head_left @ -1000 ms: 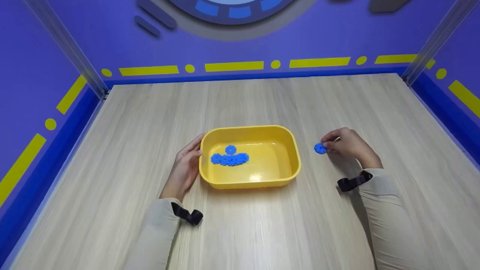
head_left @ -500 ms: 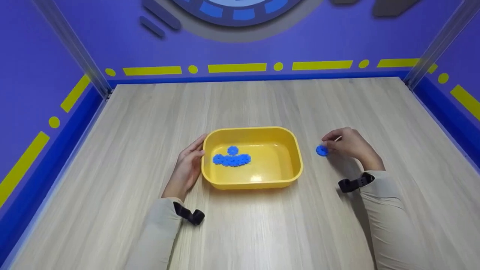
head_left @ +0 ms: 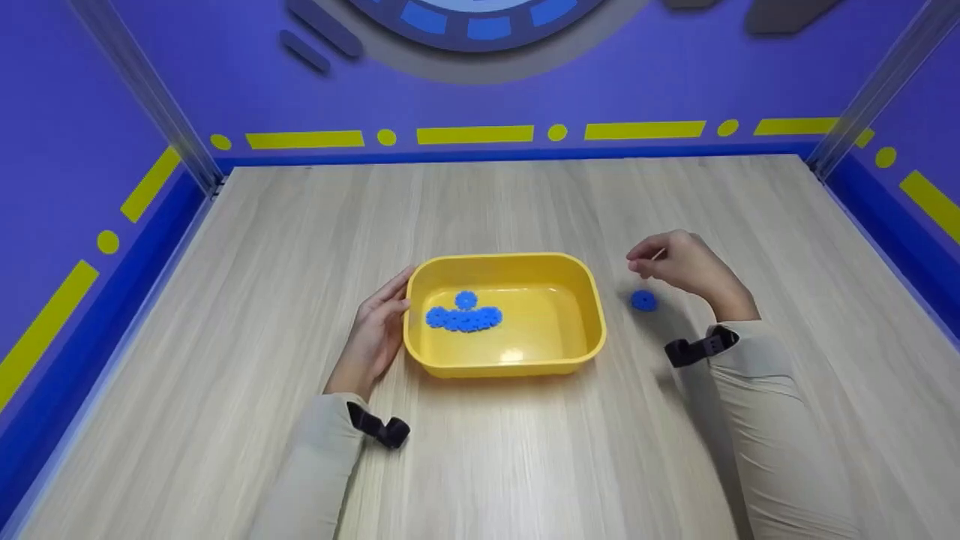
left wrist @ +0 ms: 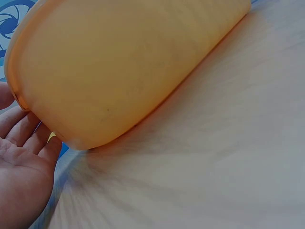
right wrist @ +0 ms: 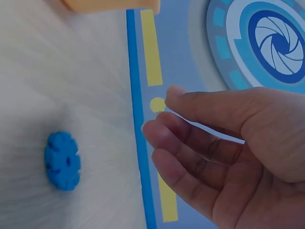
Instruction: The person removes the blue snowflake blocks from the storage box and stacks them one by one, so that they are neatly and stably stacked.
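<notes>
My left hand (head_left: 373, 334) rests against the left end of a yellow plastic bin (head_left: 504, 369), fingers stretched along its outer wall and thumb at the rim. In the left wrist view, the palm (left wrist: 24, 171) faces the camera and the fingers reach the bin's end. A blue notched disc (head_left: 643, 301) with a small centre hole lies on the table right of the bin. Above it hovers my right hand (head_left: 686, 266), fingers loosely bent. The right wrist view shows nothing between thumb and fingers, with the disc (right wrist: 63, 161) apart from them.
Inside the bin, several blue notched discs lie in an overlapping row (head_left: 465, 320), and a single disc (head_left: 466, 300) sits just behind it. The wood-grain table (head_left: 495, 202) is bounded by blue-purple walls (head_left: 480, 97) at the back and sides.
My right hand has let go of the blue notched disc and lifted up and slightly away; the disc stays on the table. The left hand keeps its place at the bin.
</notes>
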Motion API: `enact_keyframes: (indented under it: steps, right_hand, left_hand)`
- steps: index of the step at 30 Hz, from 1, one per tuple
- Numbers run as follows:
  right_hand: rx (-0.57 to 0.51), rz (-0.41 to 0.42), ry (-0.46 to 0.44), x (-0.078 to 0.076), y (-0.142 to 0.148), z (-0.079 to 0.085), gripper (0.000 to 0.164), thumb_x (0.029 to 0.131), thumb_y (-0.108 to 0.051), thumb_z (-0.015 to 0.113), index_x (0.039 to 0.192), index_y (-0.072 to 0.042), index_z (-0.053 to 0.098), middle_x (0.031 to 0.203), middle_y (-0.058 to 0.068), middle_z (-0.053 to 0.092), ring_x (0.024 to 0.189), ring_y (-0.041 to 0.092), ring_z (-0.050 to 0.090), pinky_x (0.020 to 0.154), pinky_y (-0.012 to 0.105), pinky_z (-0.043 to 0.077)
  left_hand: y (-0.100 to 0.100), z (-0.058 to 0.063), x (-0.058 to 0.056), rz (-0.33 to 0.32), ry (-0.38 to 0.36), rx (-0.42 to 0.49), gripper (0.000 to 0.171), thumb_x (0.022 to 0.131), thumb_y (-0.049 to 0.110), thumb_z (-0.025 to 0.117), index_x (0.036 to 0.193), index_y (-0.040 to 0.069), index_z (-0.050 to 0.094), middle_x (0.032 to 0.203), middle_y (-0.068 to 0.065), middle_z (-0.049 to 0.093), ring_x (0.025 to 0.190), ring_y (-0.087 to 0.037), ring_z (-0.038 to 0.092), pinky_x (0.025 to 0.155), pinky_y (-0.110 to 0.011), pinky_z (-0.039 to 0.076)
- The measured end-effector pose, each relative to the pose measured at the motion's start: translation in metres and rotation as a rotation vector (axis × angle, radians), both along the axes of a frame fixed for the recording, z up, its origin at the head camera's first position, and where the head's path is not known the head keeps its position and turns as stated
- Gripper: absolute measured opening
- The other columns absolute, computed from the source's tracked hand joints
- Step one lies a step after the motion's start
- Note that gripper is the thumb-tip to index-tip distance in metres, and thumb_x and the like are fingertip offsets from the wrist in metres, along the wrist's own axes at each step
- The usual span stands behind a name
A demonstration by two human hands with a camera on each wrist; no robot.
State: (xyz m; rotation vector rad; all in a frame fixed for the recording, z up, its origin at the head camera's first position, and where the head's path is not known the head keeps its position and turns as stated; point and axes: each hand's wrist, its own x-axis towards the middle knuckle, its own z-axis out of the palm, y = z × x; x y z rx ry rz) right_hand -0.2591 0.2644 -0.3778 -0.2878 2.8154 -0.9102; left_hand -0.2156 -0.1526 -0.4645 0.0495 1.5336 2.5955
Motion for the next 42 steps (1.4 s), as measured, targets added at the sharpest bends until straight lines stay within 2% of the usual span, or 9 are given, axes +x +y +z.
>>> enact_keyframes:
  steps: [7,14,20,27,35,42]
  right_hand:
    - [0.011,0.025,-0.003,-0.005,-0.017,0.013,0.026,0.092,-0.016,0.063,0.112,-0.001,0.068,0.101,0.016,0.069,0.092,0.033,0.064,0.079,0.036,0.054]
    - [0.019,0.074,0.028,-0.009,-0.043,0.025,0.022,0.091,-0.013,0.064,0.108,-0.002,0.070,0.099,0.016,0.070,0.088,0.028,0.064,0.080,0.039,0.055]
    - [0.039,0.103,0.001,-0.012,-0.069,0.032,0.022,0.090,-0.013,0.065,0.108,-0.002,0.070,0.100,0.015,0.070,0.087,0.025,0.064,0.082,0.041,0.055]
    - [0.099,0.190,-0.001,-0.016,-0.100,0.032,0.021,0.087,-0.012,0.069,0.105,-0.003,0.072,0.100,0.013,0.072,0.090,0.027,0.065,0.085,0.042,0.056]
    - [0.164,0.325,-0.073,-0.020,-0.130,0.025,0.025,0.086,-0.013,0.071,0.108,-0.002,0.072,0.103,0.012,0.071,0.092,0.026,0.063,0.090,0.040,0.054]
    - [0.222,0.381,-0.145,-0.019,-0.151,0.015,0.026,0.085,-0.012,0.071,0.110,-0.004,0.071,0.102,0.009,0.071,0.091,0.023,0.063,0.087,0.037,0.054]
  left_hand:
    - [0.000,0.001,0.000,-0.001,0.001,-0.009,0.057,0.091,-0.007,0.042,0.147,-0.002,0.034,0.156,-0.013,0.030,0.145,-0.022,0.028,0.117,-0.034,0.027]
    - [0.001,0.002,0.001,0.002,-0.010,-0.007,0.057,0.091,-0.007,0.042,0.147,-0.001,0.034,0.156,-0.012,0.031,0.144,-0.020,0.029,0.116,-0.033,0.029]
    - [0.001,0.001,0.001,0.007,-0.015,0.007,0.057,0.091,-0.007,0.042,0.147,-0.002,0.034,0.156,-0.013,0.031,0.144,-0.021,0.029,0.116,-0.033,0.029]
    - [0.001,0.001,0.000,0.008,-0.022,0.013,0.058,0.090,-0.008,0.042,0.147,-0.001,0.035,0.156,-0.012,0.031,0.144,-0.021,0.030,0.116,-0.034,0.029]
    - [0.001,0.002,0.001,0.009,-0.014,0.004,0.057,0.091,-0.008,0.042,0.147,-0.001,0.035,0.156,-0.013,0.031,0.144,-0.021,0.030,0.117,-0.034,0.028]
    - [0.001,0.002,0.001,0.009,-0.027,-0.006,0.056,0.091,-0.007,0.043,0.147,-0.001,0.035,0.156,-0.012,0.031,0.144,-0.021,0.030,0.117,-0.034,0.028]
